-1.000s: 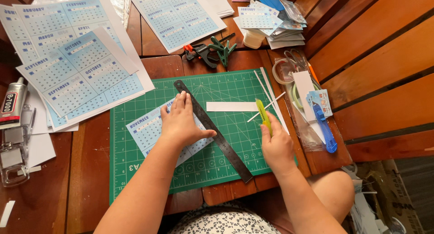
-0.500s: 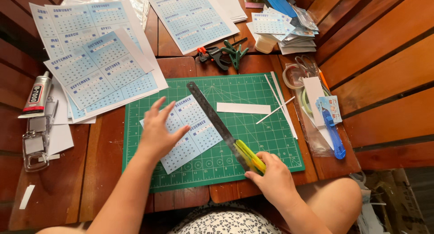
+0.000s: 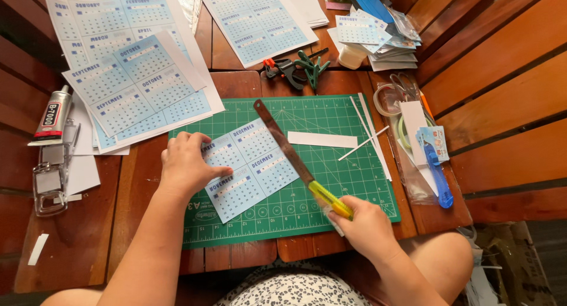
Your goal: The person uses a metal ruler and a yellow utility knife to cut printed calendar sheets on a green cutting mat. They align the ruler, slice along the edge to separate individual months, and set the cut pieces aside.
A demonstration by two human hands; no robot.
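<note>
- A wooden slat table (image 3: pixel 147 182) carries a green cutting mat (image 3: pixel 354 182), with stacks of printed calendar sheets (image 3: pixel 127 75) behind it.
- The left hand (image 3: pixel 186 164) lies flat with fingers spread on a blue calendar sheet (image 3: pixel 248 167) — pressing it onto the mat, no closed grip.
- The right hand (image 3: pixel 366 226) is closed around a yellow utility knife (image 3: pixel 331 199) at the near end of the metal ruler (image 3: pixel 283 142), which lies along the sheet's right edge.
- Judging from this, the cut along this edge looks nearly finished; a white strip (image 3: pixel 322 139) and thin offcuts (image 3: pixel 369 137) lie beside — many sheets are uncut.
</note>
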